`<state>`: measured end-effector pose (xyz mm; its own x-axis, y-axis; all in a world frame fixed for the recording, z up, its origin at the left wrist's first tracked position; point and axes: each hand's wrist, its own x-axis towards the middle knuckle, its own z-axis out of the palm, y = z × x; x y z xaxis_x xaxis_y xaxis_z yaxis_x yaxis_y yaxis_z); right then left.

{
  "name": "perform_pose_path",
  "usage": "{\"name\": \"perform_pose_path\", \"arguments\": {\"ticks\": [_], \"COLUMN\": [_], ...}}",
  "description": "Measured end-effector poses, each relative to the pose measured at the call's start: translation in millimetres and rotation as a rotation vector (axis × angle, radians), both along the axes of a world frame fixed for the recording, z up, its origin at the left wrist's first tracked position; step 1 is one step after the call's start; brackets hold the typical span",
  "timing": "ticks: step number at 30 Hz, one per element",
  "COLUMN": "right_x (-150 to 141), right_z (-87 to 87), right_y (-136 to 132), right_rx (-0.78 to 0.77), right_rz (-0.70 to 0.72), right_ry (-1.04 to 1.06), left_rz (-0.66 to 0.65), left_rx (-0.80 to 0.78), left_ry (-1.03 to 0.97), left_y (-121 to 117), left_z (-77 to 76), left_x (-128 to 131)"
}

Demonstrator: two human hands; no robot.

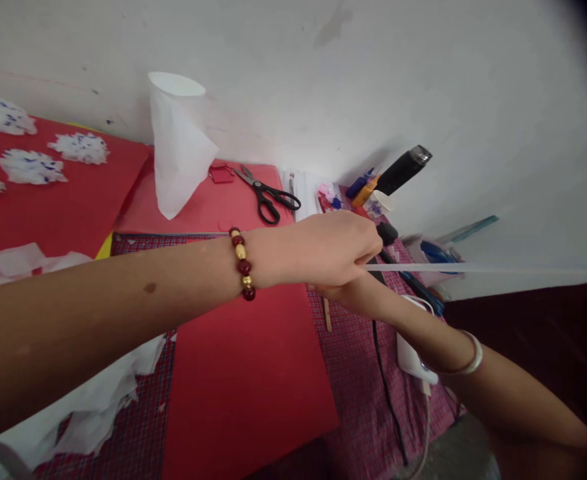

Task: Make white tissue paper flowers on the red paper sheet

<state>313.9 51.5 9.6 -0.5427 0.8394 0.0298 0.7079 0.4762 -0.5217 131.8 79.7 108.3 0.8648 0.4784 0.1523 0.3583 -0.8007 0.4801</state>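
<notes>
My left hand [323, 247], with a beaded bracelet [243, 265] at its wrist, is closed over the middle of the table, fingers pinched together. From that pinch a thin, whitish, translucent strip [493, 268] stretches right to the picture's edge. My right hand [353, 293] comes in from the right, its bangled forearm crossing low; its fingers are hidden behind the left hand. Below both lies a red sheet [253, 380]. Beyond them, black-handled scissors [266, 193] rest on a paler red folder [188, 213].
A rolled white paper cone [176, 153] stands against the wall. White paper flowers [31, 167] lie on a red sheet at left. Cut white paper [103, 393] is lower left. A black bottle [401, 170], glue tubes [363, 190] and a white power bank-like device [413, 357] are at right.
</notes>
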Motion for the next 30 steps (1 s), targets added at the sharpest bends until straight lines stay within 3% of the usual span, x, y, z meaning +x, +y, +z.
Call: {"name": "perform_pose_path", "arguments": {"ticks": [11, 22, 27, 30], "right_x": [-7.0, -1.3, -3.9, -3.4], "right_z": [18.4, 9.3, 13.9, 16.0], "right_y": [-2.0, -2.4, -6.1, -8.6], "right_rx": [0.014, 0.040, -0.095, -0.173], "right_rz": [0.028, -0.031, -0.108, -0.123], "right_ry": [0.039, -0.052, -0.086, -0.004], "left_rz": [-0.012, 0.003, 0.150, 0.333], "left_rx": [0.014, 0.049, 0.074, 0.030], "left_ry": [-0.073, -0.108, -0.100, 0.064], "left_y": [2.2, -1.7, -16.5, -42.8], "left_z": [-9.5, -13.9, -5.8, -21.0], "left_x": [-0.1, -5.2, -39.0, -79.6]}}
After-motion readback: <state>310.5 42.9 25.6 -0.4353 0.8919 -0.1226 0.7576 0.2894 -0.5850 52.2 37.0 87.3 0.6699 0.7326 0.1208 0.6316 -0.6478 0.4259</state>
